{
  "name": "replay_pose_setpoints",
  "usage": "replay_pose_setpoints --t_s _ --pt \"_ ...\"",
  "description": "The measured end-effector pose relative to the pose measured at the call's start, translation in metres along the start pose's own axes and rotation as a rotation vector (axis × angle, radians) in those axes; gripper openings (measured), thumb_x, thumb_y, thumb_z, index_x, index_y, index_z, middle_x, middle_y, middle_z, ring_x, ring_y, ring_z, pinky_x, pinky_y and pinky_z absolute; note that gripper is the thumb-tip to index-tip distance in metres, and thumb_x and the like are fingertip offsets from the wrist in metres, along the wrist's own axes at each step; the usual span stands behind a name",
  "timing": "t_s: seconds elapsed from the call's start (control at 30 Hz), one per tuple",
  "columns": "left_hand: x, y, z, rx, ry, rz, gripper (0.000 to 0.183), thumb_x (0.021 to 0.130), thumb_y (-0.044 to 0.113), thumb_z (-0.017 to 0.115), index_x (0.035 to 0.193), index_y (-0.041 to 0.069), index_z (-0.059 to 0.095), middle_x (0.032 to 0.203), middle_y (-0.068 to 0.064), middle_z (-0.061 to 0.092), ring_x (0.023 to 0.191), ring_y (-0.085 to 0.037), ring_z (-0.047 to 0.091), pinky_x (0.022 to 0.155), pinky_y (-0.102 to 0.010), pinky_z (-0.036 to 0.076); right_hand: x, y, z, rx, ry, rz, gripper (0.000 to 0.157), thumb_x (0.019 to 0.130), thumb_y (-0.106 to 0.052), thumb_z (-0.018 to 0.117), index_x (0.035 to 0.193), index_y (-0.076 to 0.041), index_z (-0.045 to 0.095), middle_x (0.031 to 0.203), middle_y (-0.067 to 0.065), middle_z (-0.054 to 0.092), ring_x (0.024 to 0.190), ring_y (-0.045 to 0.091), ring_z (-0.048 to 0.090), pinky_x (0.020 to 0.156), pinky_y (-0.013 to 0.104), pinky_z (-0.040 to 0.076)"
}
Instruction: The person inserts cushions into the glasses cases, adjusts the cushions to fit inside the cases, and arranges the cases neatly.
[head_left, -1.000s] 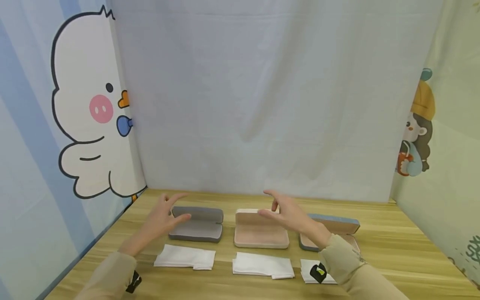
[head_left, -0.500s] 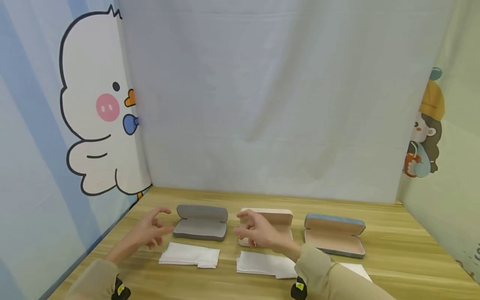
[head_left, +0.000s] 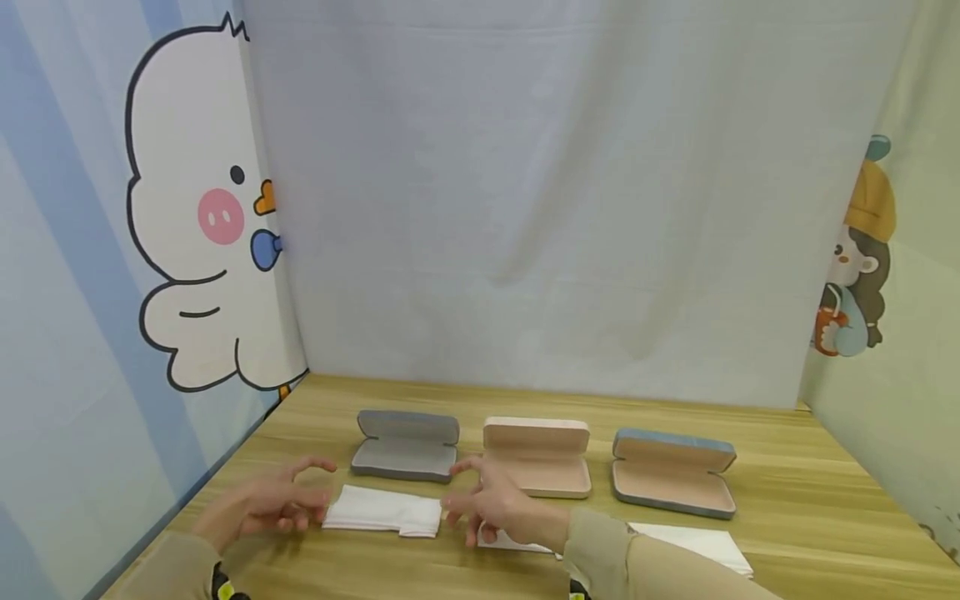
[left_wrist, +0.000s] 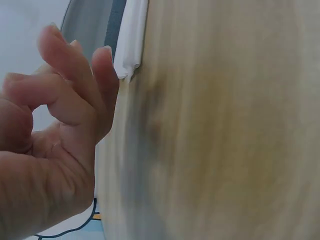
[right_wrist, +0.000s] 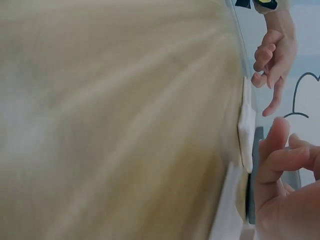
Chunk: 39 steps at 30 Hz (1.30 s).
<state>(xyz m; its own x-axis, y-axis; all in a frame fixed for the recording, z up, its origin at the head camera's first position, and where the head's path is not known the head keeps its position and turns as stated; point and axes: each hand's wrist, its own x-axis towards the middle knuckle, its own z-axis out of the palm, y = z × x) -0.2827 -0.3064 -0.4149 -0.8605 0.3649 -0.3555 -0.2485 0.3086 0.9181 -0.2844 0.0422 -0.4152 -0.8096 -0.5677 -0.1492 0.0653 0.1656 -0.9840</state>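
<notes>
A folded white cloth [head_left: 378, 510] lies flat in front of an opened grey glasses case [head_left: 405, 457]. At its left end hovers my left hand [head_left: 281, 502], fingers loosely bent and holding nothing. My right hand [head_left: 501, 504] is near the cloth's right end, with thumb and forefinger spread and nothing between them. Part of a second white cloth [head_left: 510, 543] is hidden beneath the right hand and wrist. In the left wrist view the left hand [left_wrist: 65, 110] shows bent fingers beside the edge of the cloth [left_wrist: 131, 40]; whether a fingertip touches it I cannot tell.
A cream glasses case [head_left: 538, 475] and a blue one [head_left: 673, 483] stand with lids up, right of the grey case. A third white cloth [head_left: 697, 543] lies partly behind the right sleeve. The wooden table [head_left: 795, 500] ends at a pale curtain [head_left: 555, 208].
Both hands have come down and nearer the body, from around the glasses cases to either side of the left cloth. The right hand has also moved left. The cases and cloths stay put.
</notes>
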Motion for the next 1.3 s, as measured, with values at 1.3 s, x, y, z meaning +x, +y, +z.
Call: replay_pose_setpoints --t_s 1.3 --pt "0.006 -0.01 0.033 -0.094 0.072 -0.042 0.022 0.091 0.012 0.063 0.107 0.007 0.048 0.06 0.005 0.059 0.048 0.001 0.054 0.045 -0.009 0.044 0.016 0.009 0.046 -0.019 0.224 0.134 0.017 0.085 0.005 0.06 0.089 0.001 0.044 0.062 0.022 0.068 0.033 0.01 0.052 0.033 0.019 0.045"
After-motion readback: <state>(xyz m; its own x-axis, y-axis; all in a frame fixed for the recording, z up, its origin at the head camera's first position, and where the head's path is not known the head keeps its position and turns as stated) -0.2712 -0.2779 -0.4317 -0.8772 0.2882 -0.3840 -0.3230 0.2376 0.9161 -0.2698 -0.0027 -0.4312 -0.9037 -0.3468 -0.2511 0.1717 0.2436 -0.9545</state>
